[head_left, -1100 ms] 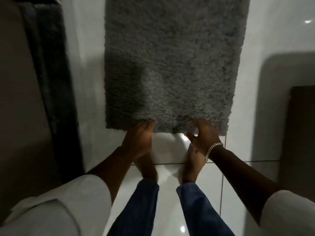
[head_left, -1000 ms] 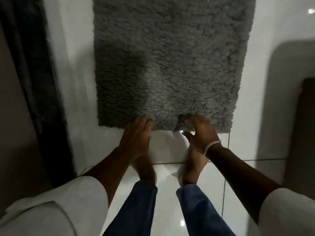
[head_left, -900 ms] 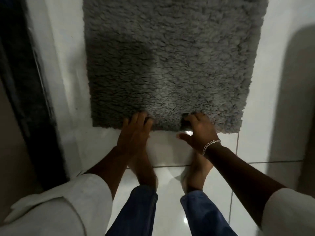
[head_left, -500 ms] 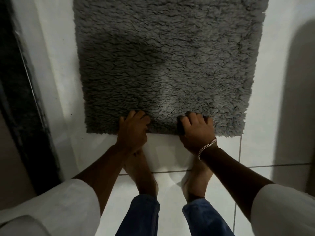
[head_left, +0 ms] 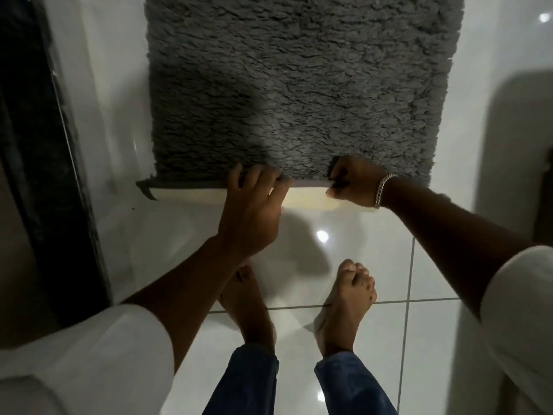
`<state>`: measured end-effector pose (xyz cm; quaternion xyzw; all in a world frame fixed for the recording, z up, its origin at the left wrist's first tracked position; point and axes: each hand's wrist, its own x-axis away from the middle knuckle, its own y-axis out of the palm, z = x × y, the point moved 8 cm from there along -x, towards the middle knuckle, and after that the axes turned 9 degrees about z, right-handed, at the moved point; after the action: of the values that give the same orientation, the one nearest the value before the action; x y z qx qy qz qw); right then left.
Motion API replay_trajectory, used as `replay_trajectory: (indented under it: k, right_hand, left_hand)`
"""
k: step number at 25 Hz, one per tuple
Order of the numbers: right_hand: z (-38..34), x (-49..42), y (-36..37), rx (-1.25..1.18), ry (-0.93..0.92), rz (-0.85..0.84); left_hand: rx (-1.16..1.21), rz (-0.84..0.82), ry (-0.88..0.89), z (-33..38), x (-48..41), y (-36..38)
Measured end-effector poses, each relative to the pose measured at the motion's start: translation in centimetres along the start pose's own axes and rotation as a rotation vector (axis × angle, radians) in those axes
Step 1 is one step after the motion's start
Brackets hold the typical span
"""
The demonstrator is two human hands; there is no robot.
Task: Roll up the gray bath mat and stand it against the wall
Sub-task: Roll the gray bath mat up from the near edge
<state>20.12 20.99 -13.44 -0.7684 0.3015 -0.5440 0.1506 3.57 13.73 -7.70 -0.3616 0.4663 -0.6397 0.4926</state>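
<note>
The shaggy gray bath mat (head_left: 299, 85) lies flat on the white tiled floor, running away from me. Its near edge is lifted and turned over, showing a strip of pale cream backing (head_left: 185, 194). My left hand (head_left: 254, 214) grips that edge near the middle, fingers curled over the pile. My right hand (head_left: 356, 182), with a silver bracelet at the wrist, pinches the same edge further right, thumb on the backing. The mat's far end is cut off by the top of the view.
My two bare feet (head_left: 344, 298) stand on the glossy white tiles (head_left: 167, 241) just behind the mat. A dark vertical frame or door edge (head_left: 39, 145) runs along the left. A shadowed dark object (head_left: 544, 190) sits at the right edge.
Both hands went from resting on the mat's near edge to gripping it. The edge has come up and folded over, exposing the cream backing.
</note>
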Motion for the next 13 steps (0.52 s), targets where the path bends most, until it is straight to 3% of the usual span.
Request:
replay_trajectory:
  k: [3, 6, 9, 13]
  right_hand:
    - [-0.3, -1.6, -0.9, 0.056, 0.003, 0.027]
    - [0.1, -0.2, -3.0, 0.145, 0.106, 0.303]
    - [-2.9, 3.5, -2.6, 0.228, -0.013, 0.584]
    - [-4.8, 4.0, -0.6, 0.264, -0.108, 0.638]
  left_hand:
    - [-0.144, -0.134, 0.13, -1.7, -0.6, 2.1]
    - [-0.176, -0.238, 0.179, -2.8, -2.6, 2.6]
    - [-0.05, -0.352, 0.062, -3.9, -4.4, 2.2]
    - [0.207, -0.43, -0.141, -6.3, -7.4, 1.7]
